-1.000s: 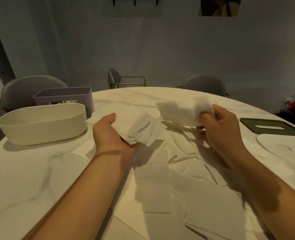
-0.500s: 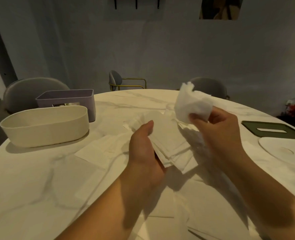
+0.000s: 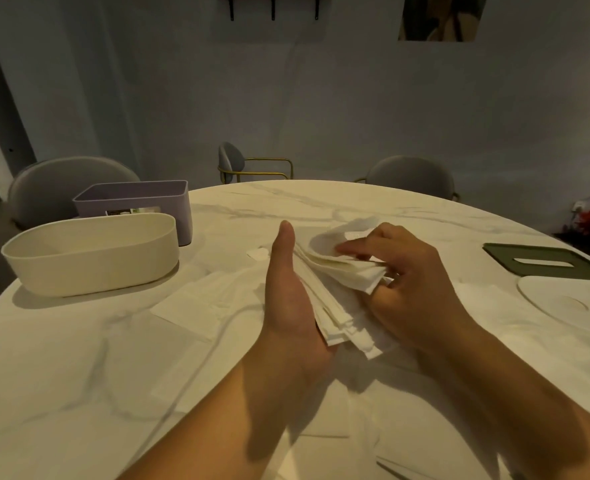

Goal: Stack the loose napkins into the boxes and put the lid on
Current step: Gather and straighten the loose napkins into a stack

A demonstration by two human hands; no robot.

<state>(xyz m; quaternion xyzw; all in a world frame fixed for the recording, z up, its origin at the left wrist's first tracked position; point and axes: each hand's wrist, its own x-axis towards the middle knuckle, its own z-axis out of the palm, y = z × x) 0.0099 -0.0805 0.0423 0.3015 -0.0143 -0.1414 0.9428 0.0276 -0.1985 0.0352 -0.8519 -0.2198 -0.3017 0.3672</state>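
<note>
My left hand cradles the napkin stack, thumb straight up; its fingers hide beneath, so I cannot tell their state. My right hand pinches the stack's top edge. Left of the fingers stand the cream box and purple box; right of them, the green lid lies on the tabletop.

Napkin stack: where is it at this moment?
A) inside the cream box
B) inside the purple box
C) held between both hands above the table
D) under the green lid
C: the napkin stack lies against the palm of the left hand while the right hand pinches its other side.
</note>
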